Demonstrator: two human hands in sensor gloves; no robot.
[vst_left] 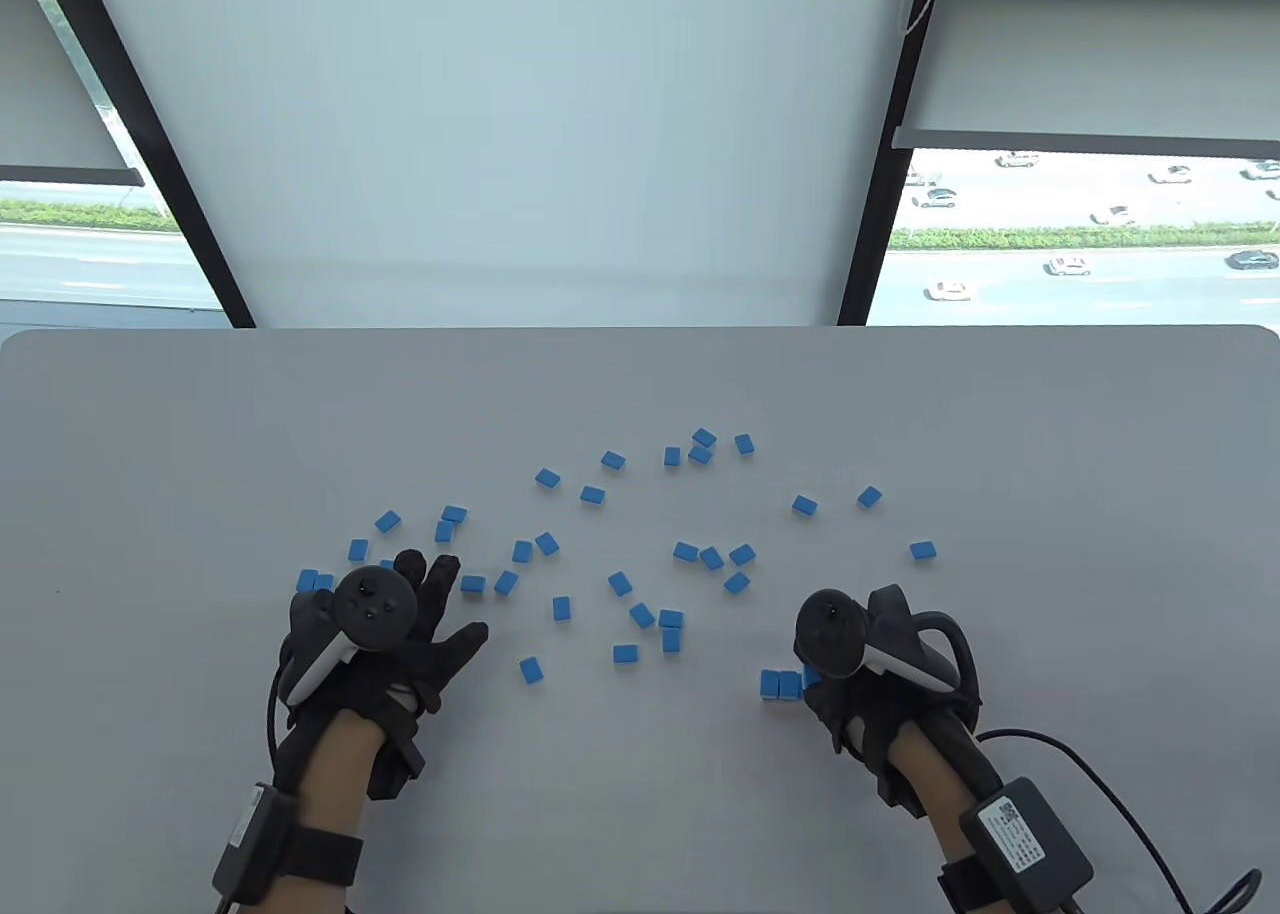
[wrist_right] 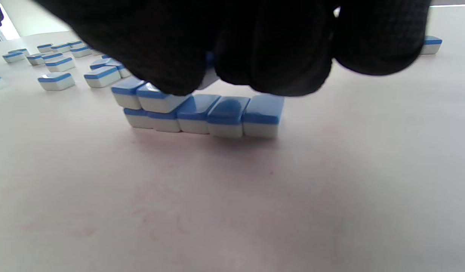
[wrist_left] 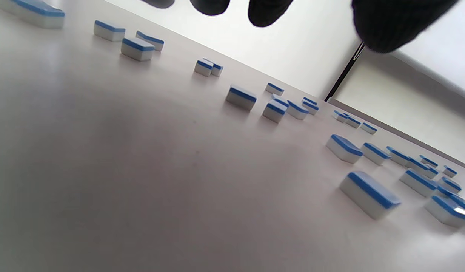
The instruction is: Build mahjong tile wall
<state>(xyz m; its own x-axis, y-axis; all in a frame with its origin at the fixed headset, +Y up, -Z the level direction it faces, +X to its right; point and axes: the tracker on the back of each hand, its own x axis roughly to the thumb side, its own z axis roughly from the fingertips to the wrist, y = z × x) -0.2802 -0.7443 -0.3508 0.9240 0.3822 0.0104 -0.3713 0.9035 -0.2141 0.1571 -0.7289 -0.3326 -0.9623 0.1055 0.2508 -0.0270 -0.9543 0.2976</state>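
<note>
Low on the table [vst_left: 640, 374], right hand [wrist_right: 255, 41] pinches a tile [wrist_right: 210, 75] above the wall [wrist_right: 217, 117]; left hand [vst_left: 400, 644] spread wide.

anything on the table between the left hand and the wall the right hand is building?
Yes. In the table view, loose tiles lie between the left hand and the tile wall: one tile nearest the left hand, another tile further right. The rest is bare table.

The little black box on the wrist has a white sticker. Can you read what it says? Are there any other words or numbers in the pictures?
White sticker on the black box at the right wrist: print and a small square code, too small to read.
Mahjong tiles: only blue backs and white sides show, no marks.
Trackers: no readable writing.
</note>
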